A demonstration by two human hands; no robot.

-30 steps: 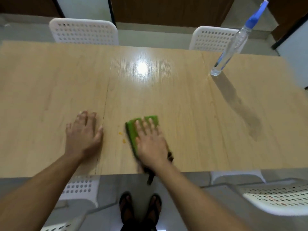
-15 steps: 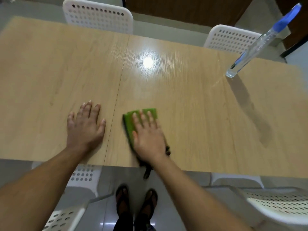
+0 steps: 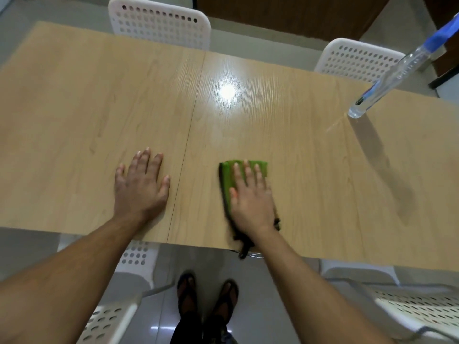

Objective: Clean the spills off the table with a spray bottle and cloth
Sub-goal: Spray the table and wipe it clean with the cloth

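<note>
- We find the table (image 3: 310, 155), a long light-wood top with a seam down its middle, free of any visible crumb or stain in the area the head view covers. A glare spot sits towards 12 o'clock of centre and a long shadow lies at 3 o'clock. We cannot tell whether a thin wet film remains.
- White perforated chairs (image 3: 159, 23) stand at 11 and 1 o'clock behind the table, and more are tucked in at 5 and 7 o'clock on the near side.
- The spray bottle (image 3: 387, 78), clear with a blue head, stands on the table at 2 o'clock, well apart from both hands. We judge the spraying step done, or at least paused.
- The right hand (image 3: 250, 194) lies flat, fingers straight and together, pressing on the cloth at 5 o'clock of centre, near the table's front edge.
- The left hand (image 3: 141, 184) rests flat on bare wood at 7 o'clock, fingers spread, holding nothing, just left of the seam.
- The cloth (image 3: 227, 177), green with a dark underside, lies under the right palm, its dark tail hanging over the front edge.
- Our judgement is that wiping is under way and near its end. What is left is any unwiped ground beyond the cloth and putting the cloth away.
</note>
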